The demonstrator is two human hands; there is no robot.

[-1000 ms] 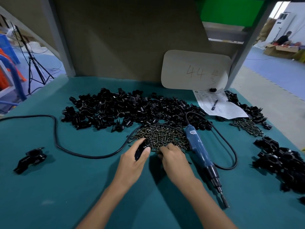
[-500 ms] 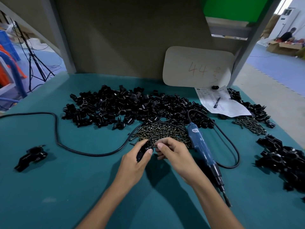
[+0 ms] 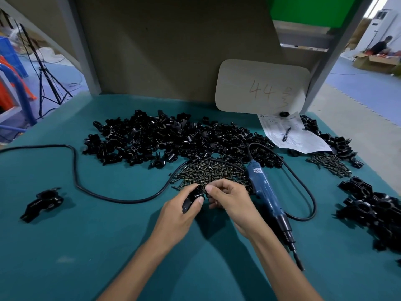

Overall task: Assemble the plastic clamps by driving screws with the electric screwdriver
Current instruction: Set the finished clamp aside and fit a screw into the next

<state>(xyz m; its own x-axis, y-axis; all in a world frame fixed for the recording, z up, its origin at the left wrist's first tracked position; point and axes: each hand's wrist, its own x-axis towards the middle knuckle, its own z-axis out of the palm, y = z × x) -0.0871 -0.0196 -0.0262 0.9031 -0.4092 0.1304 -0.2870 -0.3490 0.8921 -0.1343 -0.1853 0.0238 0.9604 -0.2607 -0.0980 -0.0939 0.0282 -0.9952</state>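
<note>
My left hand (image 3: 181, 210) grips a black plastic clamp (image 3: 193, 197) just above the green mat, at the near edge of a pile of dark screws (image 3: 208, 172). My right hand (image 3: 231, 199) has its thumb and fingertips pinched together right beside the clamp's top hole; a screw between them is too small to make out. The blue electric screwdriver (image 3: 268, 197) lies on the mat to the right of my right hand, tip pointing toward me. A big heap of loose black clamp parts (image 3: 173, 137) spreads behind the screws.
The screwdriver's black cable (image 3: 76, 170) loops across the mat to the left. One assembled clamp (image 3: 43, 202) lies at the far left. More black clamps (image 3: 377, 209) are piled at the right, with a second screw pile (image 3: 329, 164), a paper with a pen (image 3: 290, 135) and a numbered card (image 3: 260, 88).
My right hand rose from the screw pile and came to the clamp with its fingers pinched. My left hand lifted the clamp a little and tilted it toward the right hand.
</note>
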